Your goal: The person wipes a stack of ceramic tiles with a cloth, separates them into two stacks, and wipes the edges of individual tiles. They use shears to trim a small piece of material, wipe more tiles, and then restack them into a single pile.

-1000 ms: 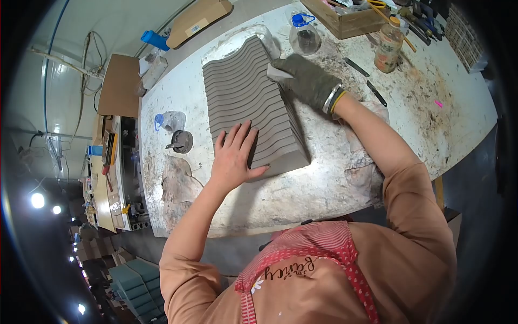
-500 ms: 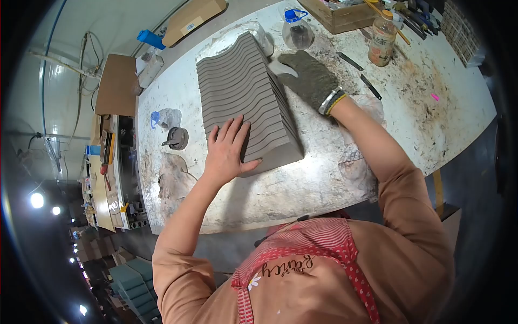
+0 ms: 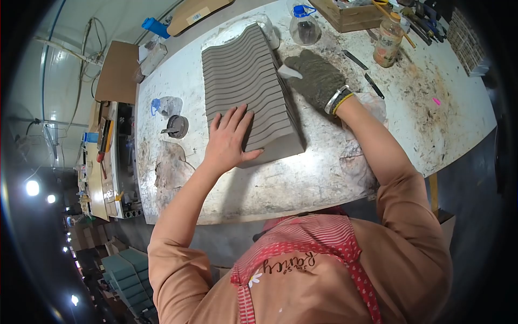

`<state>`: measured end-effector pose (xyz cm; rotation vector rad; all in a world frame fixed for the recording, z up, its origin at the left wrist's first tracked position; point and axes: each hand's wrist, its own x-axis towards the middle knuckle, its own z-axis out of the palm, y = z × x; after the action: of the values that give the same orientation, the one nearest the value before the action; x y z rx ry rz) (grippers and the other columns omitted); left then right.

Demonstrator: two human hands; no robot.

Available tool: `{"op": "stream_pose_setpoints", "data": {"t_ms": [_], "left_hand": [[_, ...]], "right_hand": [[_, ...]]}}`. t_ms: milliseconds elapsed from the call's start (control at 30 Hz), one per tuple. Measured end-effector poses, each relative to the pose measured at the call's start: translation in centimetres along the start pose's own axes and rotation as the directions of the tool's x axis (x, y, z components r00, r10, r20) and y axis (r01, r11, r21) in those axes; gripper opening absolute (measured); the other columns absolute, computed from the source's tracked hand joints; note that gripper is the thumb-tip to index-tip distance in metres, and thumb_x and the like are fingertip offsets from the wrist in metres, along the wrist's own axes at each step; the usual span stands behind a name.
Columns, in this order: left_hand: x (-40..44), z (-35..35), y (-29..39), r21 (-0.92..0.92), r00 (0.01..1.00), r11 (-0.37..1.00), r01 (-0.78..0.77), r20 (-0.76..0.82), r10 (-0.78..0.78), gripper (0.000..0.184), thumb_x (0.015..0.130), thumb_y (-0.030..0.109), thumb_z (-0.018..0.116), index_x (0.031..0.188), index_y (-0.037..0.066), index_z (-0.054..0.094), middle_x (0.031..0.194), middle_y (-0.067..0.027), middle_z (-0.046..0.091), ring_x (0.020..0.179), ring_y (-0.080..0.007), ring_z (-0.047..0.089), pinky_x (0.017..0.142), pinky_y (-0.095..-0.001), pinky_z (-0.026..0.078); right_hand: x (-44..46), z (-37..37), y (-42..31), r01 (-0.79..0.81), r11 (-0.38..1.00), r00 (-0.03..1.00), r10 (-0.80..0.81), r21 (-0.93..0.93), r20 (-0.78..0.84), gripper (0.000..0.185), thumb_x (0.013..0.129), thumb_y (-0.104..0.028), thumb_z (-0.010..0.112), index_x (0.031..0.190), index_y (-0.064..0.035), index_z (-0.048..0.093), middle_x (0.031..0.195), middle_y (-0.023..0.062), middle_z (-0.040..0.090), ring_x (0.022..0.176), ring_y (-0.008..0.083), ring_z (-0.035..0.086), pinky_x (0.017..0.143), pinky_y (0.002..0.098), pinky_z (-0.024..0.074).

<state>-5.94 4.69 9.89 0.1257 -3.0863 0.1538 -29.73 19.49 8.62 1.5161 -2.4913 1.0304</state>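
My bare left hand [image 3: 229, 139] lies flat with spread fingers on the near left part of a grey block [image 3: 245, 81], whose top is made of wavy, layered ridges. On the block's right side is my right hand [image 3: 317, 78], in a dark, dirty work glove with a yellow-edged cuff. Between its thumb and fingers it grips a small white piece [image 3: 290, 72], close to the block's right side. What the piece is made of I cannot tell. Part of it is hidden by the glove.
A clear jug with a blue cap [image 3: 305, 29] and an orange-capped bottle [image 3: 388, 43] stand beyond my right hand. Two dark blades [image 3: 373, 85] lie to the right. Left of the block are a round dark lid-like object [image 3: 176, 127] and a dirty cloth [image 3: 171, 166].
My right hand has turned slightly, and more of the white piece shows beside the block. My left hand stays on the block. The whole view has shifted a little.
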Motion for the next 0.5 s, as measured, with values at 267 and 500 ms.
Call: {"op": "stream_pose_setpoints", "data": {"t_ms": [267,500], "left_hand": [[0.1,-0.2,-0.2,-0.006,1.000,1.000,-0.013,-0.020,0.013,0.090,0.066,0.056,0.072,0.136,0.007,0.044,0.143,-0.0135,0.040,0.131,-0.0318,0.038,0.107,-0.0544,0.027],[-0.1,0.3,-0.1,0.008,1.000,1.000,-0.007,-0.009,0.007,0.091,0.067,0.056,0.071,0.138,0.007,0.042,0.145,-0.0129,0.038,0.133,-0.0312,0.036,0.108,-0.0524,0.025]], "right_hand": [[-0.4,-0.1,-0.5,-0.023,0.991,1.000,0.023,0.134,0.004,0.044,0.084,-0.031,0.064,0.121,-0.0079,0.058,0.108,0.0171,0.058,0.099,0.0325,0.058,0.091,0.0406,0.0456],[-1.1,0.0,-1.1,-0.005,0.981,0.997,0.020,0.193,-0.075,0.043,0.086,-0.031,0.062,0.122,-0.0085,0.059,0.116,0.0155,0.058,0.111,0.0318,0.055,0.095,0.0401,0.0445]]}}
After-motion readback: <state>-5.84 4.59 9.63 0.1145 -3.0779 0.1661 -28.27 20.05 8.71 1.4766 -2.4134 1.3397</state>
